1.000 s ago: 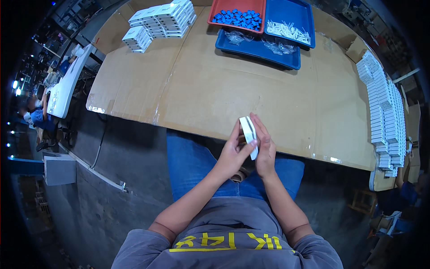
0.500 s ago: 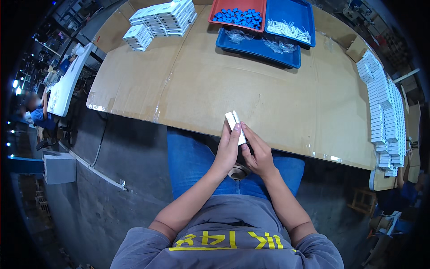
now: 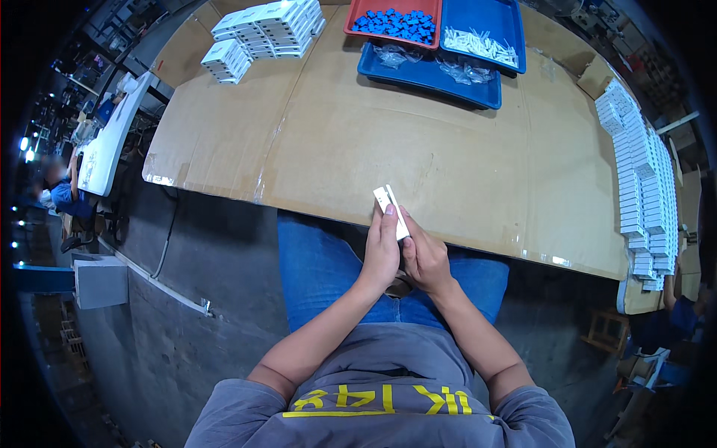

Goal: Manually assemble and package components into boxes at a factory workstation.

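Just off the table's near edge, above my lap, a slim small white box (image 3: pixel 384 198) is held tilted between my two hands. My left hand (image 3: pixel 382 252) is closed around its left side, thumb lying on the face toward me. Against the right side and lower end, my right hand (image 3: pixel 426 258) is closed too, its fingers bent. Fingers cover much of the box, so its far side and lower end are partly hidden.
A cardboard-covered table (image 3: pixel 336 149) spreads ahead. At its far side are a red tray (image 3: pixel 358 28) of blue pieces, a blue tray (image 3: pixel 515 45) of white sticks and a blue tray (image 3: pixel 418 90) with clear bags. White boxes are stacked far left (image 3: pixel 228 61) and right (image 3: pixel 635 179).
My right hand's fingers have curled in more, and its thumb has moved up near the lower end of the box. The box stays in nearly the same place.
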{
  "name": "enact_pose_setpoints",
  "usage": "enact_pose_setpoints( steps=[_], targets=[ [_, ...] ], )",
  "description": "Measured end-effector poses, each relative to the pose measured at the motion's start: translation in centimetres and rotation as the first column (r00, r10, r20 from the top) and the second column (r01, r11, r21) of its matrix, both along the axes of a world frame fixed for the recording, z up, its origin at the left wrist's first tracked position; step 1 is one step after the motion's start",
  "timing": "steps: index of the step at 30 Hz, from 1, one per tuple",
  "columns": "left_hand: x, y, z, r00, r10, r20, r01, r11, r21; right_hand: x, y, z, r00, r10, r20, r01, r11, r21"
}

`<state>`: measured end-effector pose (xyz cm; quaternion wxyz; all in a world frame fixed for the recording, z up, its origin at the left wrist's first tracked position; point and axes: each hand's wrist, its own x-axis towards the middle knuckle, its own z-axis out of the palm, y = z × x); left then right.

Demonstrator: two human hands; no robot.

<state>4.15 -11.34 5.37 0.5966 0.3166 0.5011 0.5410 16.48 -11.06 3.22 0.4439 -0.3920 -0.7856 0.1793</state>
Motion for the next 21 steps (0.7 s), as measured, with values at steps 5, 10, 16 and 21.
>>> enact_pose_setpoints(
  steps=[5,10,16,21],
  targets=[
    [-0.1,-0.1,0.2,1.000,0.008,-0.010,-0.008,1.000,0.008,0.0,0.0,-0.6,1.000,-0.009,0.003,0.009,0.999,0.036],
    [-0.1,-0.2,-0.3,1.000,0.029,0.010,-0.029,1.000,0.003,-0.1,-0.3,-0.5,1.000,0.002,0.022,-0.002,0.999,0.033],
    [-0.3,-0.2,-0.4,1.000,0.020,0.005,-0.020,1.000,-0.007,-0.4,-0.2,-1.1,1.000,-0.003,0.020,0.001,0.997,0.074],
    [-0.6,0.0,-0.8,1.000,0.009,0.022,-0.009,1.000,0.010,-0.4,-0.5,-1.4,1.000,0.002,0.028,-0.003,0.998,0.058]
  ],
)
